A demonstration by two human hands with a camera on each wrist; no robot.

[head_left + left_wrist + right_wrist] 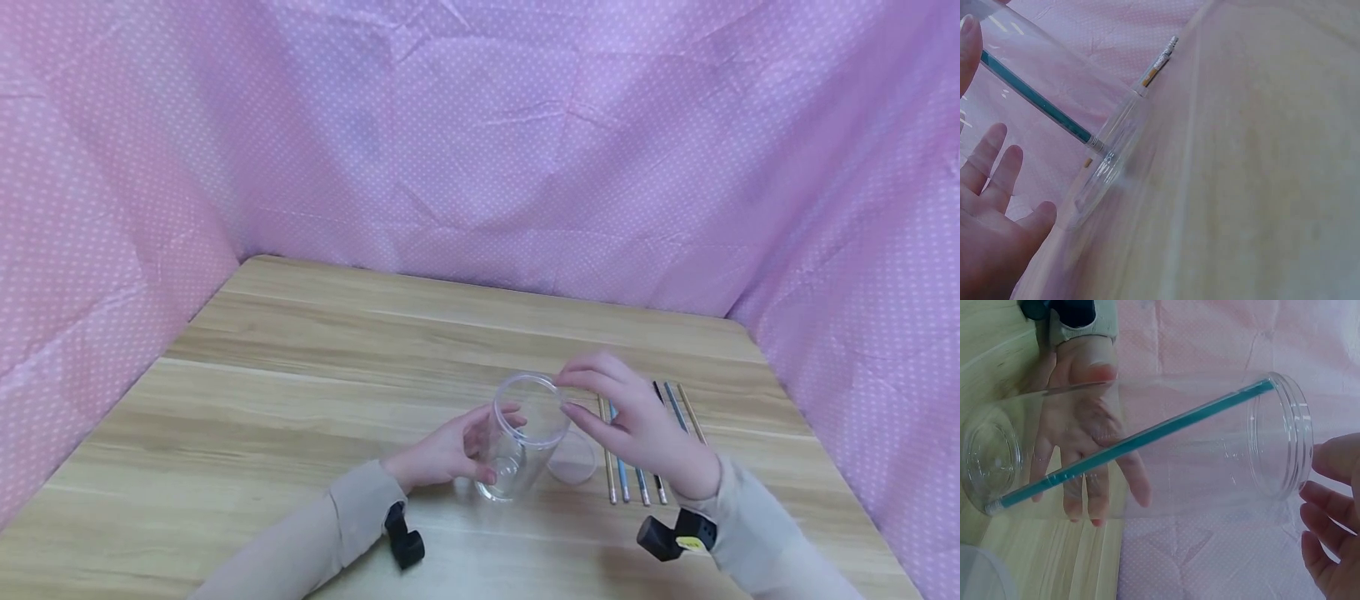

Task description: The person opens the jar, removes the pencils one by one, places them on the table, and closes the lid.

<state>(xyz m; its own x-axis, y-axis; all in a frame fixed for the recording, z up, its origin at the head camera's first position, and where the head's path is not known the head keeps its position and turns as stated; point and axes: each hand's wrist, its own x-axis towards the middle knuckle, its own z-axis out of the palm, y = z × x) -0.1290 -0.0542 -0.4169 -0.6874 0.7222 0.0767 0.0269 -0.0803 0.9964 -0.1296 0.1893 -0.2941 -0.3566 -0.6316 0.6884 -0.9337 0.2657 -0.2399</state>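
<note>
A tall clear plastic jar [517,468] with a ridged, lidless mouth stands close over the tabletop. One teal pencil [1141,436] leans diagonally inside it, its eraser end down at the base. My left hand [444,454] holds the jar's side, thumb in front and fingers spread behind, seen through the plastic in the right wrist view. At the mouth is my right hand [633,417], thumb and fingertips right beside the rim with nothing between them. A round clear lid [573,460] lies flat on the table just right of the jar.
Several pencils [622,479] in gold, blue and black lie side by side right of the lid, partly hidden under the right hand. The wood-grain table [300,400] is enclosed at the back and sides by pink dotted cloth [480,150].
</note>
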